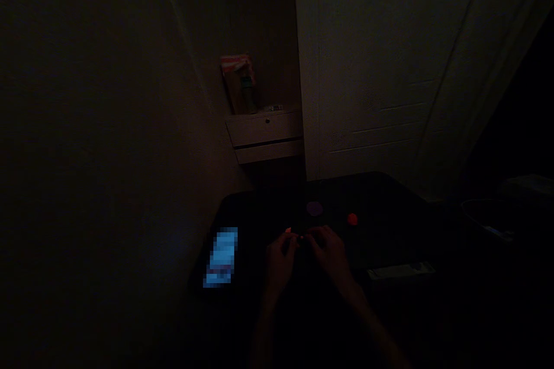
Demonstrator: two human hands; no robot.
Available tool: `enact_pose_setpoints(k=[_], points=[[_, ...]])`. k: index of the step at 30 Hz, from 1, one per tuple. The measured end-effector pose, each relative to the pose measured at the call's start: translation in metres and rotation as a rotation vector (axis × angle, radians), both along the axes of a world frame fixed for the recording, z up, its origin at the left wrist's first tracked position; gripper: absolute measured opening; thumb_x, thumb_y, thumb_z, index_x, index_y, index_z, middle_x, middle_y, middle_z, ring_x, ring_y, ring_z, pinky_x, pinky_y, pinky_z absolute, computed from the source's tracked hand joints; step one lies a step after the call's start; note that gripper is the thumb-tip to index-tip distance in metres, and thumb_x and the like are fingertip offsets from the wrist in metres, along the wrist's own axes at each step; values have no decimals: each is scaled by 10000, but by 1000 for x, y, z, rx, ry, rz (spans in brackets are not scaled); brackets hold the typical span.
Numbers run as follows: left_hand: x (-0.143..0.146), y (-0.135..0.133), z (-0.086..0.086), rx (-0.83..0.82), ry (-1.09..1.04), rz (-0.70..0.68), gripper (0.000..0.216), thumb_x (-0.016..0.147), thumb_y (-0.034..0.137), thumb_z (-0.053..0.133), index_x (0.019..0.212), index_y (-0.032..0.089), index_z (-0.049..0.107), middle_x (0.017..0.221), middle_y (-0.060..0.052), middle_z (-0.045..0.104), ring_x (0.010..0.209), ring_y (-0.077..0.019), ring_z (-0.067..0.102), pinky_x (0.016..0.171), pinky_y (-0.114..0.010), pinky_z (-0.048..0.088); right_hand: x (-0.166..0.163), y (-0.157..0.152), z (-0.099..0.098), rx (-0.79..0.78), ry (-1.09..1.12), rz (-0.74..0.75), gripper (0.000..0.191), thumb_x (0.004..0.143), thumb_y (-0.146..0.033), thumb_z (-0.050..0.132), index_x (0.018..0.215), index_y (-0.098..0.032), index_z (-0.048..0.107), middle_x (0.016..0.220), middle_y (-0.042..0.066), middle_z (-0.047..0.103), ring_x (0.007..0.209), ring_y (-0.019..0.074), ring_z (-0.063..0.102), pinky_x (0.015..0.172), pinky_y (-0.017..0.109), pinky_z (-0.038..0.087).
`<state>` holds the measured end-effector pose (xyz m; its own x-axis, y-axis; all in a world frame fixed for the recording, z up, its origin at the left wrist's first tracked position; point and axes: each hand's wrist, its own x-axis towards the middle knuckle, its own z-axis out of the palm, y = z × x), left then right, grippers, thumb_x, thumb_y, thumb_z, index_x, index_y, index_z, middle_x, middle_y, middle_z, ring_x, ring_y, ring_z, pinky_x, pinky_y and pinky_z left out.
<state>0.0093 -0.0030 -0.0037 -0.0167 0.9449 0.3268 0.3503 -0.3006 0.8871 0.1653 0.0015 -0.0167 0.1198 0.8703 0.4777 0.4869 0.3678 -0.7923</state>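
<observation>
The room is very dark, so little detail shows. My left hand is closed in a pinch above a dark table. Just beyond its fingertips shows a small bright orange-red piece. Close by on the right, my right hand is pinched too, its fingertips facing the left ones. A tiny pale spot glints between the two hands; what it belongs to cannot be made out. Farther right lies a red-orange lump, and a dim purple round piece is behind the hands.
A lit phone screen, blurred into blocks, lies at the table's left. A pale flat strip is at the right front. Behind stand a drawer unit with a striped packet on top, and a pale panelled door.
</observation>
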Motion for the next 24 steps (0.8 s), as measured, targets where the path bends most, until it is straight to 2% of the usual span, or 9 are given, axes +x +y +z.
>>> enact_pose_setpoints(k=[3, 10, 14, 24], points=[[1, 0, 0, -4, -12, 0, 313, 920, 433, 562, 926, 181, 749, 880, -67, 777, 830, -219, 734, 826, -332, 558, 2, -5, -4, -3, -74, -3, 187, 927, -310, 561, 1010, -236, 711, 988, 87, 749, 913, 266, 679, 832, 398, 513], [0, 3, -5, 3, -11, 9, 294, 921, 417, 576, 934, 187, 759, 900, -66, 783, 837, -214, 735, 847, -335, 556, 3, -7, -5, -9, -195, 21, 146, 928, -244, 578, 906, -250, 722, 950, 83, 739, 922, 284, 662, 838, 410, 503], [0, 4, -6, 12, 0, 2, 289, 926, 410, 568, 922, 187, 753, 883, -63, 777, 849, -213, 730, 877, -339, 547, 2, -6, -5, -23, -174, 26, 167, 912, -199, 569, 939, -242, 728, 963, 84, 744, 929, 288, 669, 841, 414, 507], [-1, 1, -2, 35, 20, 5, 264, 935, 369, 555, 898, 187, 743, 862, -55, 772, 904, -224, 729, 911, -350, 533, 2, -6, -5, -50, -137, 26, 173, 893, -216, 570, 984, -230, 716, 981, 81, 755, 928, 268, 688, 843, 401, 518]])
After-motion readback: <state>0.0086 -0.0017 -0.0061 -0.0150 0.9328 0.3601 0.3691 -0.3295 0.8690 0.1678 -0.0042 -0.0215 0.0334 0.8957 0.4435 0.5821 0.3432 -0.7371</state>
